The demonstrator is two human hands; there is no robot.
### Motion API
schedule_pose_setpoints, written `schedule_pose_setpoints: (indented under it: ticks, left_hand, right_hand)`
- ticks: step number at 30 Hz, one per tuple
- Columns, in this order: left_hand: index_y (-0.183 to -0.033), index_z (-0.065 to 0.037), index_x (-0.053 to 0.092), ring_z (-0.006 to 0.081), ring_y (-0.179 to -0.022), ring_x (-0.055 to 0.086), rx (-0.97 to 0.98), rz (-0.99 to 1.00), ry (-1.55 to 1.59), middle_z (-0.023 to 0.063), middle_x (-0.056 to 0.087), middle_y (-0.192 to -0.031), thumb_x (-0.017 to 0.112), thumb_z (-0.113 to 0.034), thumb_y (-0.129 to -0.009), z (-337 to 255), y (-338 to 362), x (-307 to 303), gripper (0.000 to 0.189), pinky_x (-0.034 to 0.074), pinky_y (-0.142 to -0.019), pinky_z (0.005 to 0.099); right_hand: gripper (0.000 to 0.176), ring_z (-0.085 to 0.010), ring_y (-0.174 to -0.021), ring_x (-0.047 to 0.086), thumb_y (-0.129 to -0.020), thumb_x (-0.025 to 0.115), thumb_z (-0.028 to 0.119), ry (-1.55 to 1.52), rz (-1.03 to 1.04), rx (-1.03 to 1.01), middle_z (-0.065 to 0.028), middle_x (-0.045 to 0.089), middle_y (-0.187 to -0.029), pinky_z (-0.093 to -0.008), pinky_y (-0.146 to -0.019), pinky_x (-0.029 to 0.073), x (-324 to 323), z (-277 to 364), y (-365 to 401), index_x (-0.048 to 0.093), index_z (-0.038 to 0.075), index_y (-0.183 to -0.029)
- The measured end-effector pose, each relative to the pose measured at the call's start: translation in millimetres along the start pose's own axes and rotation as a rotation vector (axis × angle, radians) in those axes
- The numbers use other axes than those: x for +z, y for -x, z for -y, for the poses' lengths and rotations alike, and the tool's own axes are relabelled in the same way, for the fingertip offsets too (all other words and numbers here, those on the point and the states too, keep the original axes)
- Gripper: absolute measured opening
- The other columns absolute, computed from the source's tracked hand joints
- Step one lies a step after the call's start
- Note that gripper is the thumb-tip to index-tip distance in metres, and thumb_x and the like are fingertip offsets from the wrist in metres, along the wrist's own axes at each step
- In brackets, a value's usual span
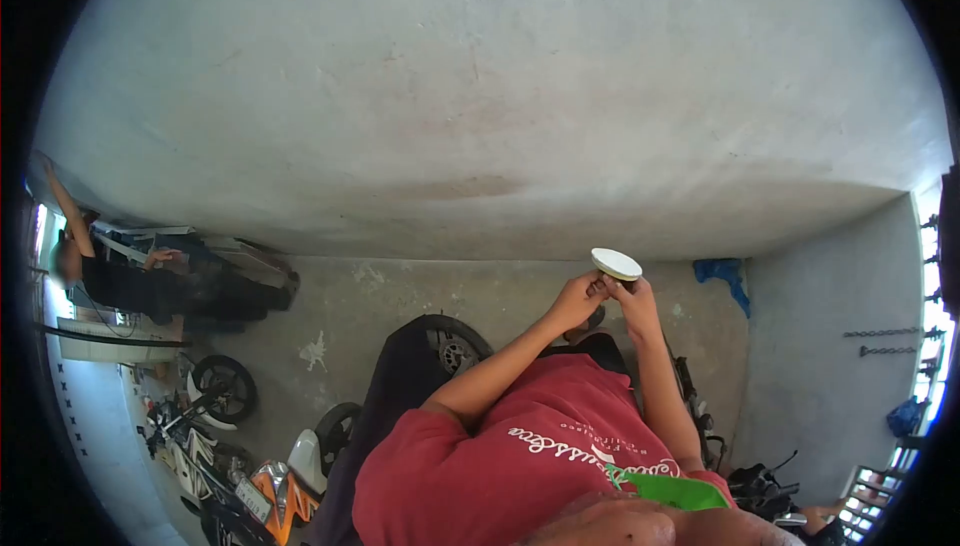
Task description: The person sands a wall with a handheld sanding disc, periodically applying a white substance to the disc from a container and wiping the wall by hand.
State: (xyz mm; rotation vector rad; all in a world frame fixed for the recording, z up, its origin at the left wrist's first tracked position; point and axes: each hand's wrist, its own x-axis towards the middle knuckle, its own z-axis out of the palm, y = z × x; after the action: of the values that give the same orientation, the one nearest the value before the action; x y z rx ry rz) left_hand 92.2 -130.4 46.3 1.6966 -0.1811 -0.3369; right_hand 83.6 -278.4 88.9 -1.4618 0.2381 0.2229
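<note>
A round white disc is held up before the floor's wall-side edge, its pale face upward, its seen long axis slanting down rightward. The right hand's fingers close on its near rim; the left hand's are curled beside them, their grip unclear.

Wearing a dark red, short-sleeved cloth T-shirt, cut to near the elbow. Marked across the front with white looping script lettering, plus smaller white print beside it. Bright green flat piece at neckline, of unclear material. Bare-forearmed.
</note>
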Motion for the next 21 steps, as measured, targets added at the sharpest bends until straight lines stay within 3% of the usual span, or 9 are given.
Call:
schedule_pose_setpoints:
  ticks: [7,14,17,19,20,21]
  left_hand:
    - [-0.096,0.000,0.066,0.0094,-0.065,0.053,0.040,0.038,-0.016,0.0025,0.063,-0.073,0.058,-0.019,-0.096,7.2,-1.2,-0.5,0.020,0.045,-0.062,0.0271]
    - [-0.099,-0.004,0.065,0.0070,-0.068,0.050,-0.097,0.059,0.188,-0.0011,0.060,-0.080,0.053,-0.027,-0.100,10.1,-9.3,1.4,0.026,0.041,-0.061,0.0229]
    - [-0.097,-0.004,0.064,0.0066,-0.066,0.047,-0.133,-0.044,0.195,-0.0022,0.057,-0.078,0.053,-0.032,-0.100,-11.3,-17.6,-21.0,0.030,0.040,-0.062,0.0216]
    - [-0.096,-0.007,0.063,0.0050,-0.067,0.049,-0.121,-0.139,0.270,-0.0014,0.058,-0.079,0.053,-0.033,-0.100,-14.7,-29.1,-41.9,0.029,0.039,-0.060,0.0202]
    - [-0.096,-0.007,0.063,0.0049,-0.068,0.049,-0.095,-0.209,0.272,-0.0013,0.058,-0.080,0.054,-0.034,-0.100,-16.7,-34.2,-54.0,0.029,0.040,-0.061,0.0202]
    - [-0.097,-0.007,0.062,0.0048,-0.068,0.050,-0.071,-0.283,0.273,-0.0012,0.058,-0.080,0.054,-0.035,-0.100,-20.4,-38.3,-64.6,0.029,0.040,-0.061,0.0202]
  right_hand:
    - [0.037,-0.0127,-0.088,0.060,-0.088,0.069,0.017,-0.078,0.089,-0.029,-0.0080,0.067,-0.100,-0.0302,-0.081,0.048,-6.2,-8.5,1.1,0.060,-0.004,-0.117]
    - [0.033,-0.0107,-0.089,0.058,-0.094,0.064,0.026,-0.082,0.110,0.048,-0.0029,0.064,-0.102,-0.0284,-0.082,0.047,-37.0,-38.4,7.8,0.061,0.002,-0.116]
    - [0.037,-0.0134,-0.085,0.062,-0.093,0.064,0.034,0.134,0.052,0.002,-0.0058,0.067,-0.095,-0.0306,-0.078,0.049,-49.1,-68.4,9.5,0.063,0.002,-0.112]
    - [0.043,-0.0249,-0.081,0.067,-0.090,0.064,0.039,0.541,-0.004,-0.078,-0.0142,0.069,-0.087,-0.0369,-0.074,0.051,-62.4,-77.3,19.4,0.064,0.000,-0.107]
    - [0.043,-0.0249,-0.081,0.067,-0.090,0.064,0.039,0.541,-0.028,-0.076,-0.0142,0.069,-0.087,-0.0369,-0.074,0.051,-74.2,-101.7,18.8,0.064,0.000,-0.107]
    - [0.044,-0.0310,-0.081,0.066,-0.089,0.064,0.040,0.760,-0.048,-0.085,-0.0171,0.068,-0.086,-0.0400,-0.073,0.051,-90.1,-141.9,16.6,0.063,0.000,-0.107]
